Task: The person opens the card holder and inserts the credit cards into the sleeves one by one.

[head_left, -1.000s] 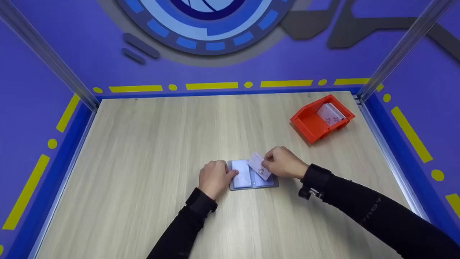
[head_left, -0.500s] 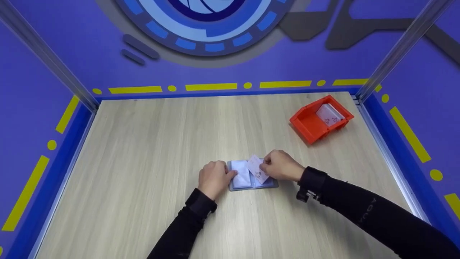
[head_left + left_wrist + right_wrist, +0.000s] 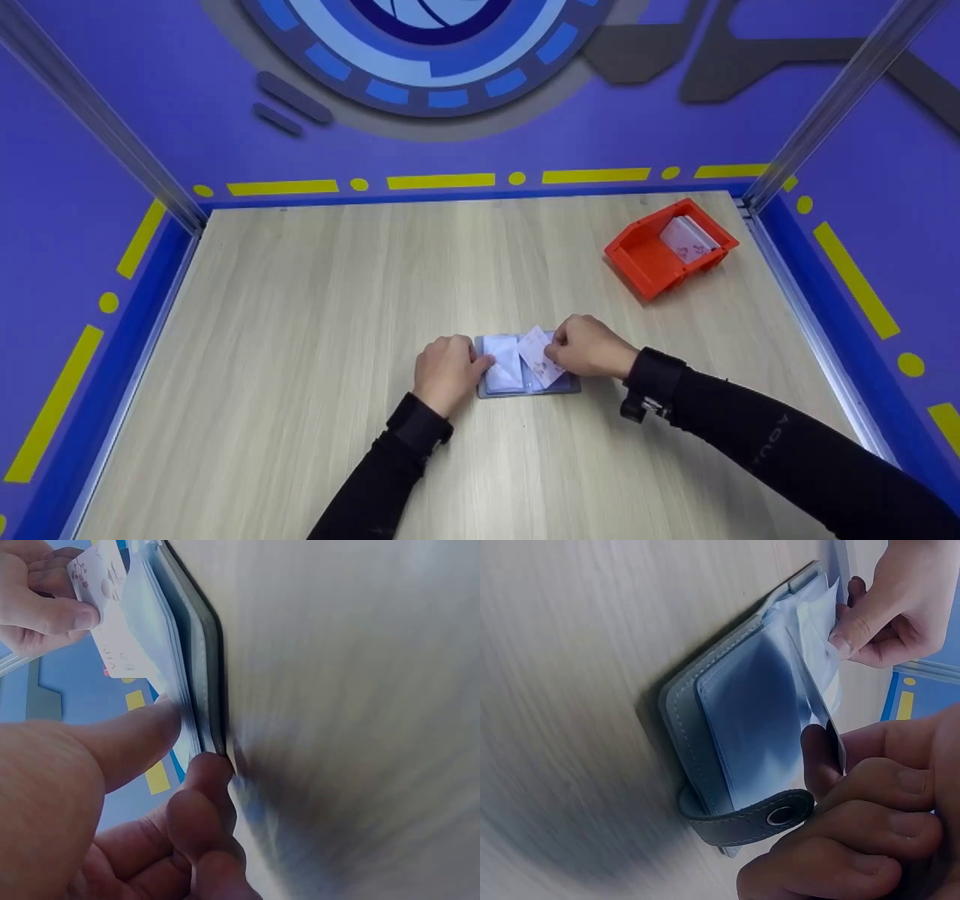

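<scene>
A grey card holder (image 3: 504, 367) lies spread on the wooden table in the head view, clear plastic sleeves on both sides. My left hand (image 3: 445, 373) grips its left edge; in the left wrist view the thumb (image 3: 154, 727) presses on the sleeves and a finger bends against the cover's edge. Between thumb and fingers, my right hand (image 3: 592, 346) pinches a white card (image 3: 537, 351) with a reddish print. The card slants over the fold and the right sleeves, its lower end close to them. A snap strap (image 3: 742, 819) sticks out from the holder near my right fingers.
An orange-red bin (image 3: 649, 259) stands at the back right of the table (image 3: 322, 300), with a stack of similar cards (image 3: 688, 238) inside. Blue-purple panels (image 3: 480, 161) with yellow marks enclose the back and both sides.
My right hand has moved slightly down and toward the fold with the card, then a touch back right. The left hand stays at the holder's left edge.
</scene>
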`<state>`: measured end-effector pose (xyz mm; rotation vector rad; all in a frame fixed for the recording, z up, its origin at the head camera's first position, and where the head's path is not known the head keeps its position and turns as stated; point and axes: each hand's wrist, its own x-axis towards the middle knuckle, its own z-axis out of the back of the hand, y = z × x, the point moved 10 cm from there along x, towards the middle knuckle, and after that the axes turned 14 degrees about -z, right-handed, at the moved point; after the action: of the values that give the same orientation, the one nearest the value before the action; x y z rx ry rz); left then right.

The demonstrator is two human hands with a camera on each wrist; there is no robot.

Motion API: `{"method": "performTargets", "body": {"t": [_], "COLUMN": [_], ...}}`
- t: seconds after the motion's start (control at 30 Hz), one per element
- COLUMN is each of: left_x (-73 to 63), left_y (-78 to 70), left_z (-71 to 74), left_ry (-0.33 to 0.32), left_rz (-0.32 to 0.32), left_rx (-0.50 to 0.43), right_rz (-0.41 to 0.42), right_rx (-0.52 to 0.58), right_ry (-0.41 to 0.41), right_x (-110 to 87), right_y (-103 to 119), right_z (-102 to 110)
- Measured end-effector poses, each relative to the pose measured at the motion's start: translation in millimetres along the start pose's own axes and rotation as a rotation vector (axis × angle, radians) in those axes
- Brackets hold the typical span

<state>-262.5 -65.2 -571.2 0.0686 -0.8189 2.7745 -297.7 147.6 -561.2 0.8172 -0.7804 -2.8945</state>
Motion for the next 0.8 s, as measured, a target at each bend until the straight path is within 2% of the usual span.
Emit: {"method": "performTargets", "body": {"t": [0.27, 0.67, 0.8], "left_x": [-1.0, 0.9, 0.8], "left_y": [2.4, 3.5, 2.8], "left_z": [-1.8, -2.4, -1.8], "left_ry": [0.005, 0.032, 0.029], "left_rz": [0.009, 0.026, 0.017], "left_rx": [-0.002, -0.015, -0.013], "right_rz": [0.0, -0.055, -0.036], "right_rx": [-0.018, -0.03, -0.04], "right_ry": [0.019, 0.039, 0.025], "right_x": [0.2, 3.9, 4.2], "right_y": [4, 8, 12], "right_z": [-8, -14, -13]}}
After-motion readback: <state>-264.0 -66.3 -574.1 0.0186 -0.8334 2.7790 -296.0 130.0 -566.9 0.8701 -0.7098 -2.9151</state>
